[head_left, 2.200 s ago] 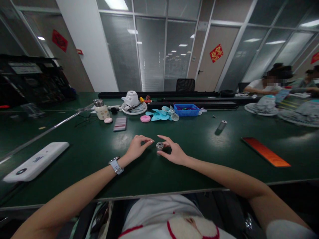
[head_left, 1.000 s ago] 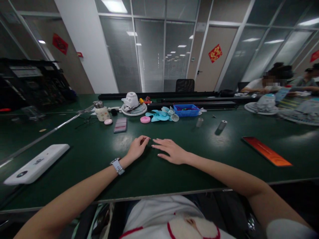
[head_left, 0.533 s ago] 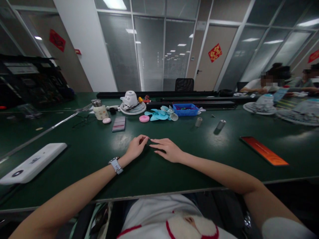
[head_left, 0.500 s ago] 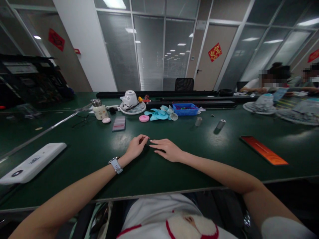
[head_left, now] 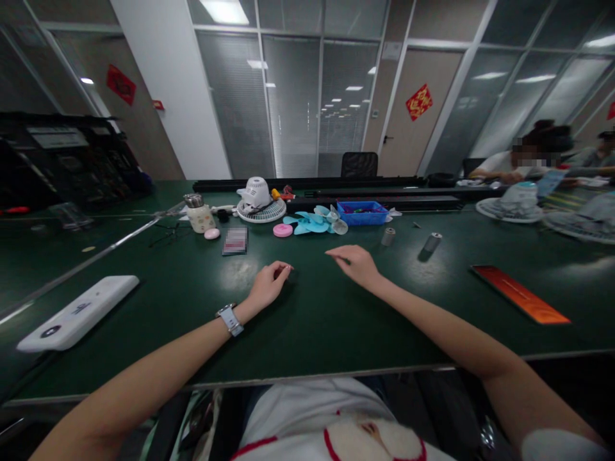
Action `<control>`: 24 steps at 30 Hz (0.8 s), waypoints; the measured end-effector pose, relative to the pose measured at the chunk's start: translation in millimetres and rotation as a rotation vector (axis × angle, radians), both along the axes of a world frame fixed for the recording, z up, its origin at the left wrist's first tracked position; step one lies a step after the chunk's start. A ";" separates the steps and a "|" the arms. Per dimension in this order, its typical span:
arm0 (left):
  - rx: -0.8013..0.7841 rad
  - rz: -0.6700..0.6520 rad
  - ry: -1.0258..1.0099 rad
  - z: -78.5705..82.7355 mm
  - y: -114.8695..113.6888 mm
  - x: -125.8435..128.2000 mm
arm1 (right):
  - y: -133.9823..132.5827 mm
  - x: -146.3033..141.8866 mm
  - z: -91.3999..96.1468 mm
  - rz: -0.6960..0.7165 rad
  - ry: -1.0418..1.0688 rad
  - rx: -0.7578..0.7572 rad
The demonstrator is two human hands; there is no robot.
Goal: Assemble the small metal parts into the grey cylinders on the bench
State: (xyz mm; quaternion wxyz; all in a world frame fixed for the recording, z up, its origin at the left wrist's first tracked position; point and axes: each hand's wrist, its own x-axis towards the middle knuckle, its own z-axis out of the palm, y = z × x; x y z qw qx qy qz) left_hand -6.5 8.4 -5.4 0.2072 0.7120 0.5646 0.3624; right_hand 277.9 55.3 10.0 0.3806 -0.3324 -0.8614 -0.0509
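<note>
My left hand [head_left: 271, 283], with a watch [head_left: 231, 319] at the wrist, rests low over the green table [head_left: 298, 346]. Its thumb and fingertips are drawn together, and whatever they hold, if anything, is too small to see. To the right and slightly farther off is my right hand [head_left: 358, 264], raised a little, fingers stretched toward the left and nothing visible in them. Beyond the hands lie light-blue fan blades [head_left: 310, 222] and a round pink piece [head_left: 283, 230]. Two grey cylinders [head_left: 388, 237] stand past my right hand.
A white fan part [head_left: 256, 194] sits on a round grille at the back, beside a blue basket [head_left: 362, 218] of small items. A patterned bottle [head_left: 199, 216] is at left, a white device [head_left: 81, 314] nearer. An orange-screened phone [head_left: 519, 294] lies right. People sit far right.
My right hand has moved right and away from my left hand, its spread fingers coming closer together. The left hand keeps nearly the same place and pose. The view has shifted slightly.
</note>
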 end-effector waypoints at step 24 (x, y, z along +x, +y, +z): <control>0.003 -0.014 -0.001 -1.0 1.3 0.8 | 89.8 141.6 -5.8 -0.725 0.249 0.000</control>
